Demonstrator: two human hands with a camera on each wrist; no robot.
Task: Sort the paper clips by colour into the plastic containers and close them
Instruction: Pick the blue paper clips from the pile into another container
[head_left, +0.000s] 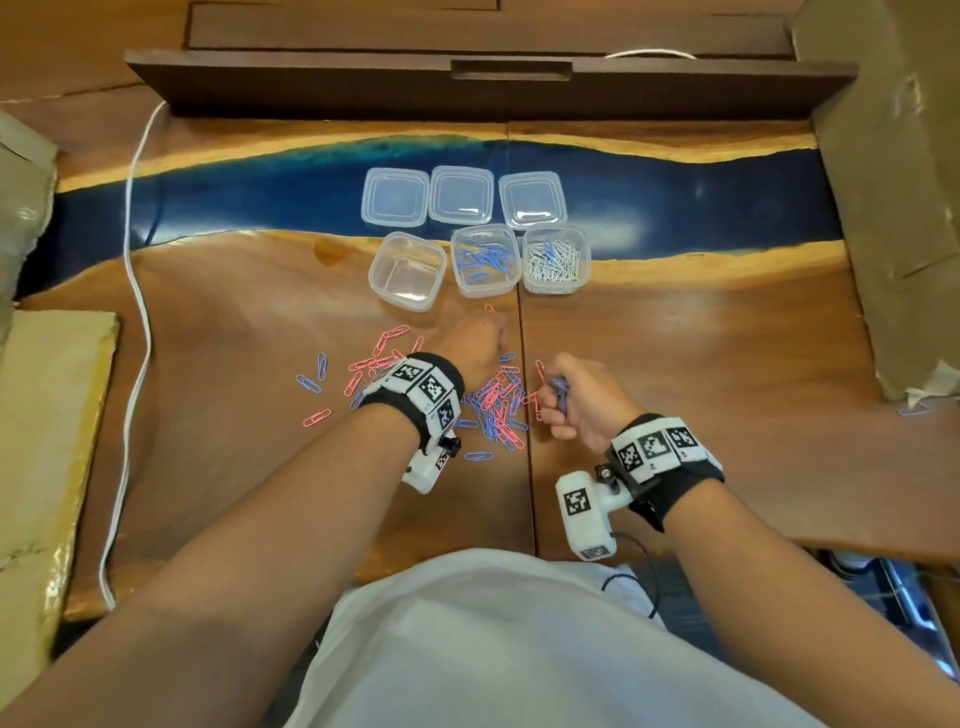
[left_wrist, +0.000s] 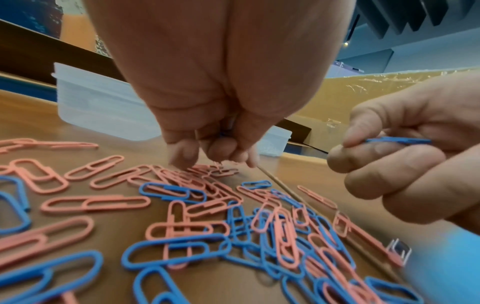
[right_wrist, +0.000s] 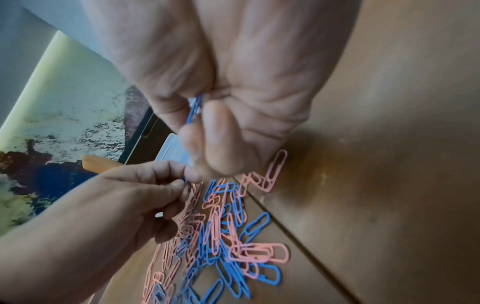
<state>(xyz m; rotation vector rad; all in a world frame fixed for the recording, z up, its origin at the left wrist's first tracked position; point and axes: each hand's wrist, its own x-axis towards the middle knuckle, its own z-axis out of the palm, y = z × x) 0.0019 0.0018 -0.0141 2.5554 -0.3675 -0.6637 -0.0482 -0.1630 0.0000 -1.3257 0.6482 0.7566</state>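
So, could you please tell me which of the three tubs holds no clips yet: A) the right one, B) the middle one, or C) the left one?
C: the left tub shows only clear plastic, while the middle tub holds blue clips and the right tub white ones.

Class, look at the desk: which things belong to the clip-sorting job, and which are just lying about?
Part of the job: the pink and blue paper clips, three containers, three lids, the blue clips that the right hand grips.

Lying about: white cable, cardboard box.
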